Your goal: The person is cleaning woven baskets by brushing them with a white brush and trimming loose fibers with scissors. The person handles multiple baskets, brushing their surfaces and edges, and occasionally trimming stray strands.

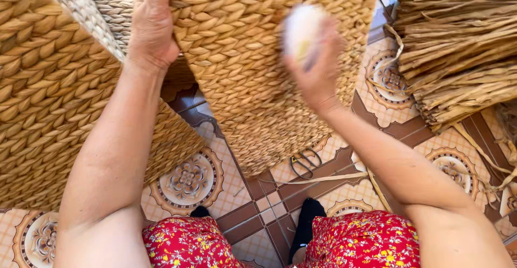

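I look down on a patterned tile floor (188, 179). A woven basket (48, 95) fills the left; my left hand (152, 25) grips the middle basket (253, 74); my right hand (318, 63) clutches a blurred white object (301, 31); dried straw bundle (458, 47) lies right.

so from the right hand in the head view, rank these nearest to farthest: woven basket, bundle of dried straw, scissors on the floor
1. woven basket: right behind the right hand, which holds a blurred white thing against it.
2. bundle of dried straw: off to the right, on the tiled floor.
3. scissors: below, near the basket's lower edge.
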